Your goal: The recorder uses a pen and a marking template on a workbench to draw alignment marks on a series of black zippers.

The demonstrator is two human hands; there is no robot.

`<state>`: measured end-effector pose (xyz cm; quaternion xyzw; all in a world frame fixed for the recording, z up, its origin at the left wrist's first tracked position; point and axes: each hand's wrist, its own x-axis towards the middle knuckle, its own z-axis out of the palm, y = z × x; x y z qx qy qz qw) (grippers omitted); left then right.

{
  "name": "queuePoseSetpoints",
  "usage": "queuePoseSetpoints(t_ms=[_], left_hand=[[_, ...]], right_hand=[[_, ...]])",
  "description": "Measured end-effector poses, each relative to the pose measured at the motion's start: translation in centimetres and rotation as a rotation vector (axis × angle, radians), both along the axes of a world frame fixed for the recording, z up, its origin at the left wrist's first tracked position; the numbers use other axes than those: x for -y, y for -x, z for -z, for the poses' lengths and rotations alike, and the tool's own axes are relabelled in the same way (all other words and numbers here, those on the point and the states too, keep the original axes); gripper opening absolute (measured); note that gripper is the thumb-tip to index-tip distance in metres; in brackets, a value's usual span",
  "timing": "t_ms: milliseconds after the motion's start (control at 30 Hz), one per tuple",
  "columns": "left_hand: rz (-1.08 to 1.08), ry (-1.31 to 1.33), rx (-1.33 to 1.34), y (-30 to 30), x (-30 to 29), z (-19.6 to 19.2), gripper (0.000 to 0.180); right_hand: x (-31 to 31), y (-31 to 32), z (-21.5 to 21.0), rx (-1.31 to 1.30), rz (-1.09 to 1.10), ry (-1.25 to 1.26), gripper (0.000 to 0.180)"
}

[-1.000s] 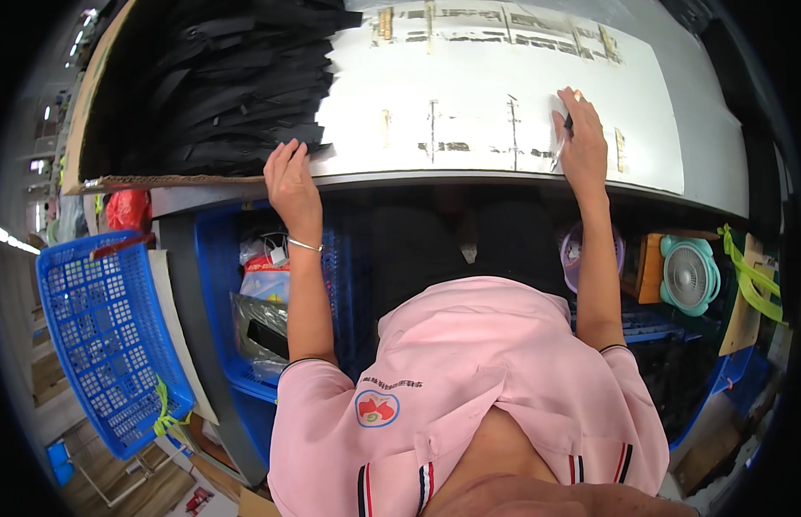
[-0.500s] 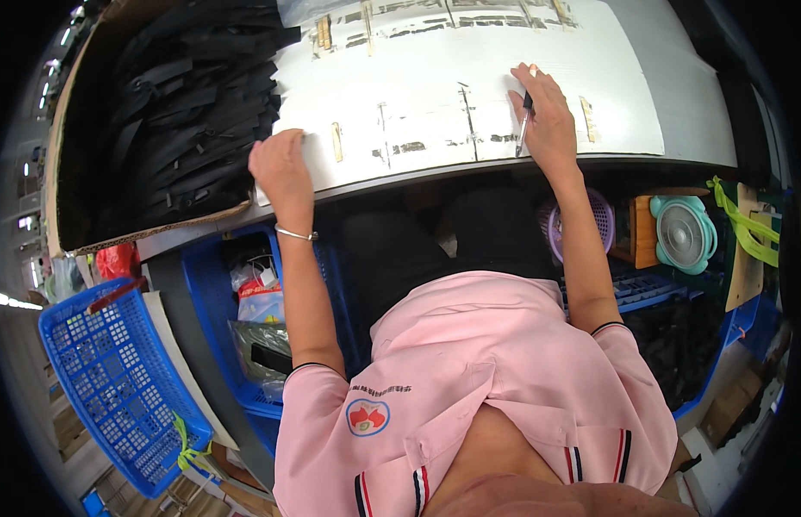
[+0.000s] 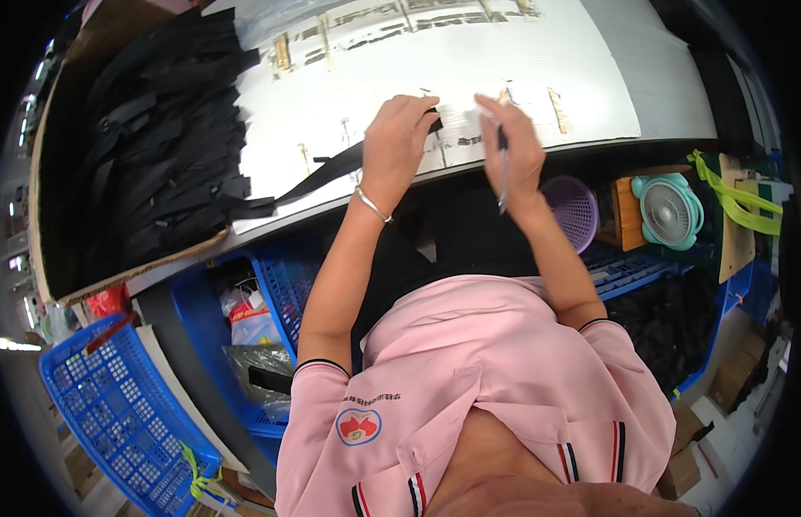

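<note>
Left hand [image 3: 398, 138] pressing black strap [image 3: 318, 177] flat onto white surface [image 3: 590, 77], grip grasping strap end; right hand [image 3: 512, 146] clenching pen [image 3: 501, 168] just beside grip; strap trailing away toward pile [image 3: 159, 155]; risk: strap sliding under loosening grip, pen mark landing crooked

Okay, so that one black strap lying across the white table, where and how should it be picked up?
Pinch the black strap on its free middle stretch, fingers across its narrow width, coming from above. It lies flat on the white table; one end sits under the left hand, the other runs into the strap pile.
</note>
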<state>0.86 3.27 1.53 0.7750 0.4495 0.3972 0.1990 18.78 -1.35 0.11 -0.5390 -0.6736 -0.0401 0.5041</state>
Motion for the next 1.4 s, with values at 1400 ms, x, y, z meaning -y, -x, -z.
queuePoseSetpoints(t_ms=[1400], left_hand=[[-0.254, 0.042, -0.432, 7.3, 7.6, 1.5, 0.062]], right_hand=[[3.7, -8.2, 1.5, 0.514, 0.263, 0.211, 0.042]])
